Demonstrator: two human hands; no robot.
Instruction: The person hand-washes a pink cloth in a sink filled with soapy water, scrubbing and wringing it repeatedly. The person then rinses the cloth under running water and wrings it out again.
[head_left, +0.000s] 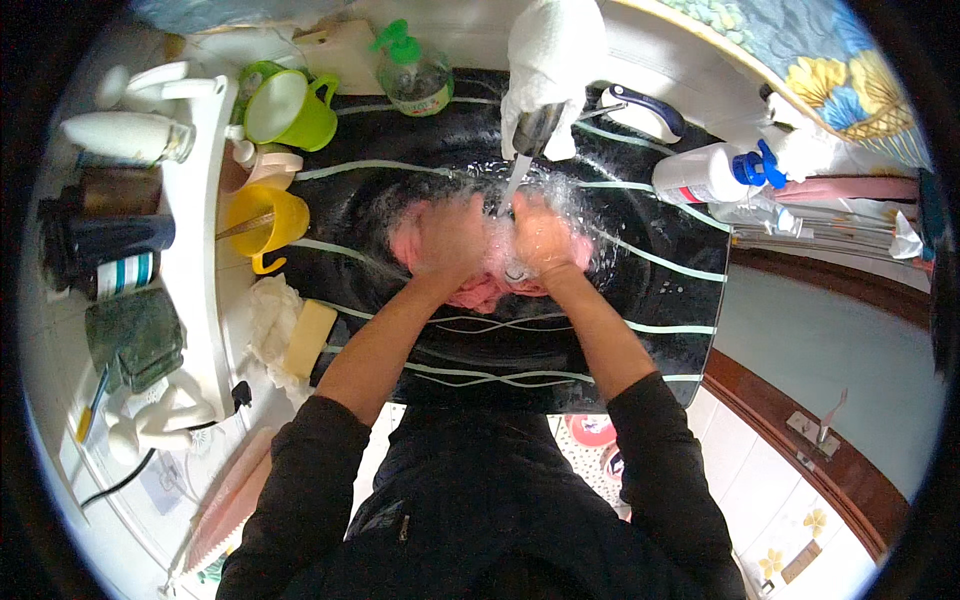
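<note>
A pink wet cloth (480, 291) lies in the water of a black basin (480, 349) with pale wavy lines. My left hand (450, 232), somewhat blurred, presses on the cloth's left part. On its right part rests my right hand (538, 232), wet and curled, with cloth around and under it. Both hands hold the cloth, though the fingertips are partly hidden by water and foam. Between them, at the far side, water runs from a faucet (536, 131) with a white cloth (555, 52) draped over it.
Left of the basin stand a green cup (285, 112), a yellow cup (270, 221) and a yellowish block (310, 337). A pump bottle (414, 79) stands behind. At the right are a white bottle with a blue top (701, 174) and a dark-handled brush (645, 114).
</note>
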